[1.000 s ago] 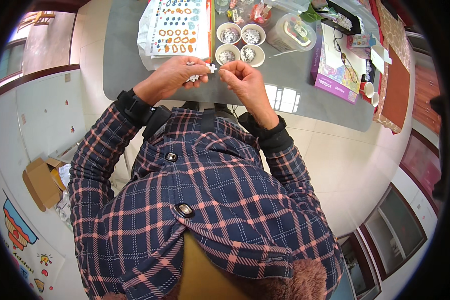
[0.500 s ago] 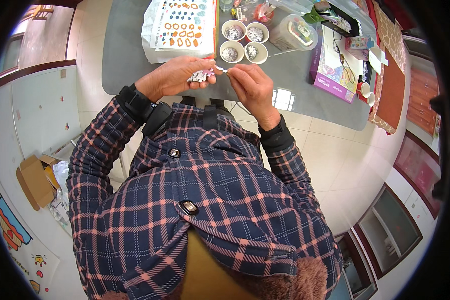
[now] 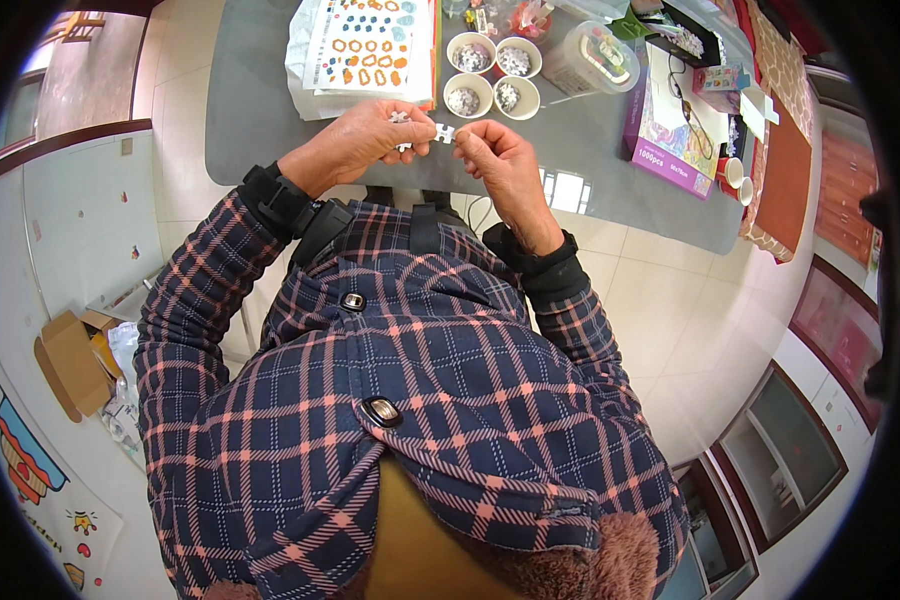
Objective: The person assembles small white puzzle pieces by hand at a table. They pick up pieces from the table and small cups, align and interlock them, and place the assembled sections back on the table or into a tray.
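Above the near edge of the table, both of my hands are raised close together. My left hand is curled around several small white jigsaw puzzle pieces, some showing between its fingers. A white jigsaw puzzle piece spans the small gap between my hands, its flat face and knobs visible. My right hand pinches that piece at its right end with thumb and forefinger, while my left fingertips touch its other end. Just beyond, paper cups hold more pale puzzle pieces.
Left of the cups lies a sheet with printed coloured shapes on a stack. A clear plastic tub stands right of them. Farther right are a purple puzzle box, eyeglasses and red-and-white paper cups on the grey table.
My left fingers have curled further, hiding most of the pile that lay in the palm. The piece between my hands has turned from edge-on to show its face.
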### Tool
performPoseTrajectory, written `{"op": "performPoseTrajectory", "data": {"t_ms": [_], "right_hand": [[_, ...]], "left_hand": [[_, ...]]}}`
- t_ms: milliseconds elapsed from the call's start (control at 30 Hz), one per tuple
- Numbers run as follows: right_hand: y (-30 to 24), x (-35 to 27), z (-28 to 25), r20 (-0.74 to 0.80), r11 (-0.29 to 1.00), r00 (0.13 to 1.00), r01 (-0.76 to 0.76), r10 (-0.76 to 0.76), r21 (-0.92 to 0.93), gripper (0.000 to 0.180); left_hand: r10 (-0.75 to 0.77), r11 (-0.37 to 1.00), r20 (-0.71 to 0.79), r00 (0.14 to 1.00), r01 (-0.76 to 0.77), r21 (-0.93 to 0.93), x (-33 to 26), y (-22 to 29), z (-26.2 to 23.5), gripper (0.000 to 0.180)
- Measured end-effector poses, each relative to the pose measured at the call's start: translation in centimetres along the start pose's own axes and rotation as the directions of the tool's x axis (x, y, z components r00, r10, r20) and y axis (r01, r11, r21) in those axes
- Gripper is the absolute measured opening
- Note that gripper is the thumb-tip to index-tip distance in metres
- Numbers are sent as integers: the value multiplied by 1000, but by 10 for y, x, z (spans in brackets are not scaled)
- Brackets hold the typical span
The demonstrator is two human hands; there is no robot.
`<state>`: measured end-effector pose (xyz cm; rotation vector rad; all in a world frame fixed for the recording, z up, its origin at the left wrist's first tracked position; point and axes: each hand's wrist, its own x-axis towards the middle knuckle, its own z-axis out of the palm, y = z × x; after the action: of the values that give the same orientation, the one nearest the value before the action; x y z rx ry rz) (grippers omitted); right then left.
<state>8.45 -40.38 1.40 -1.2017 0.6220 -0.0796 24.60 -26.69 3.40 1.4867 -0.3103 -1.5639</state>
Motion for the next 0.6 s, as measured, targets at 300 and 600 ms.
{"op": "performPoseTrajectory", "data": {"t_ms": [300,600], "right_hand": [[3,4,-13,-146,1000,989,-16,14,-11,13],[11,6,-33,-219,999,975,25,-16,36,14]], "left_hand": [[5,994,18,1000,-3,-113,-1,0,-4,32],[16,982,131,991,9,-188,-2,0,-14,32]]}}
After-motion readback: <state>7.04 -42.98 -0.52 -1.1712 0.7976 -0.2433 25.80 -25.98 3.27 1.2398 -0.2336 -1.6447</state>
